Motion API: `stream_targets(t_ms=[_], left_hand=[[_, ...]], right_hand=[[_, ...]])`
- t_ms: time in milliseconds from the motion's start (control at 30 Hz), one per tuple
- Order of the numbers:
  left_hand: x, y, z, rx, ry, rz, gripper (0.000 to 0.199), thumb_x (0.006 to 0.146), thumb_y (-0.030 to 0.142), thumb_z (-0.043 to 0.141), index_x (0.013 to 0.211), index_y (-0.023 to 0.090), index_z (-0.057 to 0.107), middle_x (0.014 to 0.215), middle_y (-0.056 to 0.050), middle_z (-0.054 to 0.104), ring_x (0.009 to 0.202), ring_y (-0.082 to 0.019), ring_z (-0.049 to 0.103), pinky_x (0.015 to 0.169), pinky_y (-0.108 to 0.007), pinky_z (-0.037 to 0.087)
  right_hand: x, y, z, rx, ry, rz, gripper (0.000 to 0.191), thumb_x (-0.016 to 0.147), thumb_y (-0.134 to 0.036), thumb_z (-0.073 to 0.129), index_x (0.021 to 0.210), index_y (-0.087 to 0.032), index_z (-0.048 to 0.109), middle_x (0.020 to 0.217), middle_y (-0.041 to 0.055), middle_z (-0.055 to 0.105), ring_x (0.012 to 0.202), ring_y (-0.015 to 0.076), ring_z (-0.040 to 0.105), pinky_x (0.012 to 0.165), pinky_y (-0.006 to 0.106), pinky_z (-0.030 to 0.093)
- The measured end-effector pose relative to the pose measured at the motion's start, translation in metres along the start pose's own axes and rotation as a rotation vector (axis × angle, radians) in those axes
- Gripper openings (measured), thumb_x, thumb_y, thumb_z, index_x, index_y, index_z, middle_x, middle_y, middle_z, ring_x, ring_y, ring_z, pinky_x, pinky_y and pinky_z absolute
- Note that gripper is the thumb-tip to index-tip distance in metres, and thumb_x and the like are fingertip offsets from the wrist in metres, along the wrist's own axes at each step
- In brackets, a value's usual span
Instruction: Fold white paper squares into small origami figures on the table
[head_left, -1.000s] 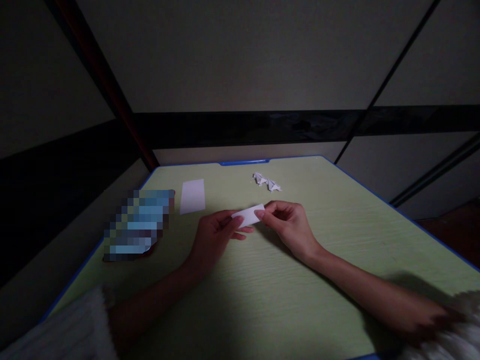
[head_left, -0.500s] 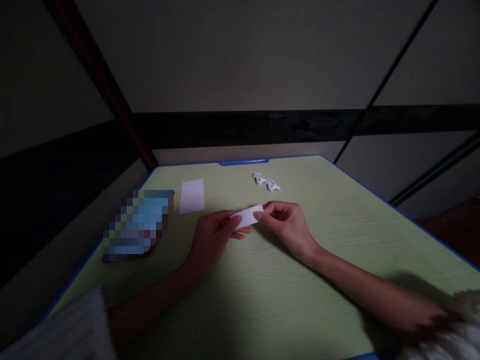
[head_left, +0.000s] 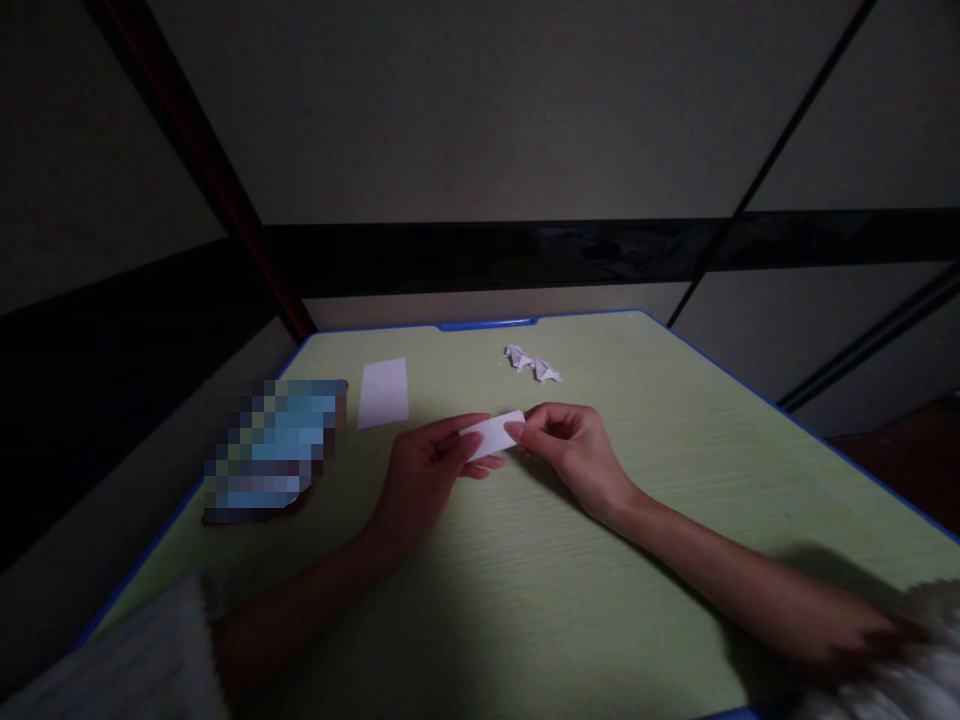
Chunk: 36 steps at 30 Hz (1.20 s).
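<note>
Holding a small white paper strip [head_left: 493, 436] near the centre of the frame, between left hand [head_left: 420, 480] and right hand [head_left: 585, 460]. Pinching the strip's left end in the left hand, nearly closed, pressing from above with the thumb and supporting from behind and below with the fingers. Gripping the right end in the right hand, also nearly closed, laying the thumb over the near face and curling the fingers behind. Keeping both hands in contact with the paper, neither being nearer. Running the strip's long axis from hand to hand, slanting gently from lower left to upper right. Showing too little underneath for telling any gap between strip and worktop [head_left: 675, 460].

Lying flat to the upper left of the hands: a loose white sheet [head_left: 383, 392], well apart from the strip. Sitting close together just above the centre of the frame, beyond the right hand: two small folded paper figures, one [head_left: 517, 358] slightly farther left and higher than the other [head_left: 546, 371]. Resting at the left side of the worktop: a flat dark-edged object [head_left: 281, 450], hiding its details behind blurring blocks.
</note>
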<state>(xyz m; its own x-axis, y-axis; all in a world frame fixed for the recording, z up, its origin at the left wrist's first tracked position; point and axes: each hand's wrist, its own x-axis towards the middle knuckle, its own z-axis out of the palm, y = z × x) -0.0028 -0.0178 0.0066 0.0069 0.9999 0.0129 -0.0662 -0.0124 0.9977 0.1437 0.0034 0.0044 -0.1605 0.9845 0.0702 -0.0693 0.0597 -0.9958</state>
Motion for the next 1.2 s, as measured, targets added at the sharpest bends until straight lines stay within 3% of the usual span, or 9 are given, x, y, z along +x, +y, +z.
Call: stream_targets(t_ms=[267, 500, 733, 1200], left_hand=[[0.0006, -0.0008, 0.0008, -0.001, -0.005, -0.002, 0.027, 0.067, 0.022, 0.060, 0.092, 0.009, 0.062, 0.068, -0.004, 0.070, 0.059, -0.015, 0.065, 0.052, -0.018, 0.053], [-0.0006, 0.0006, 0.0018, -0.010, 0.008, -0.015, 0.026, 0.066, 0.020, 0.060, 0.090, 0.009, 0.063, 0.066, -0.004, 0.070, 0.058, -0.014, 0.065, 0.054, -0.018, 0.053], [-0.0012, 0.0008, 0.0019, 0.001, 0.006, -0.019, 0.028, 0.066, 0.021, 0.060, 0.091, 0.010, 0.063, 0.067, -0.004, 0.070, 0.058, -0.014, 0.065, 0.054, -0.018, 0.053], [-0.0009, 0.0026, 0.0031, 0.034, -0.005, -0.019, 0.031, 0.067, 0.024, 0.060, 0.094, 0.009, 0.062, 0.069, -0.005, 0.070, 0.059, -0.015, 0.065, 0.057, -0.022, 0.054]], right_hand=[[0.0010, 0.0014, -0.0002, 0.044, 0.003, 0.000, 0.022, 0.057, -0.022, 0.067, 0.048, -0.013, 0.048, 0.043, -0.0058, 0.044, 0.041, 0.0031, 0.034, 0.040, 0.019, 0.021], [0.0015, -0.0013, 0.0018, 0.160, -0.056, -0.083, 0.025, 0.058, -0.016, 0.065, 0.080, -0.016, 0.053, 0.048, -0.0074, 0.050, 0.043, 0.0051, 0.045, 0.044, 0.019, 0.035], [0.0004, -0.0018, 0.0006, 0.119, -0.074, -0.102, 0.015, 0.061, -0.013, 0.061, 0.075, -0.014, 0.056, 0.049, -0.0062, 0.050, 0.043, 0.0042, 0.045, 0.043, 0.019, 0.036], [0.0004, -0.0021, 0.0009, 0.102, -0.055, -0.082, 0.015, 0.058, -0.019, 0.067, 0.068, -0.014, 0.058, 0.048, -0.0048, 0.051, 0.042, 0.0046, 0.044, 0.043, 0.019, 0.035]])
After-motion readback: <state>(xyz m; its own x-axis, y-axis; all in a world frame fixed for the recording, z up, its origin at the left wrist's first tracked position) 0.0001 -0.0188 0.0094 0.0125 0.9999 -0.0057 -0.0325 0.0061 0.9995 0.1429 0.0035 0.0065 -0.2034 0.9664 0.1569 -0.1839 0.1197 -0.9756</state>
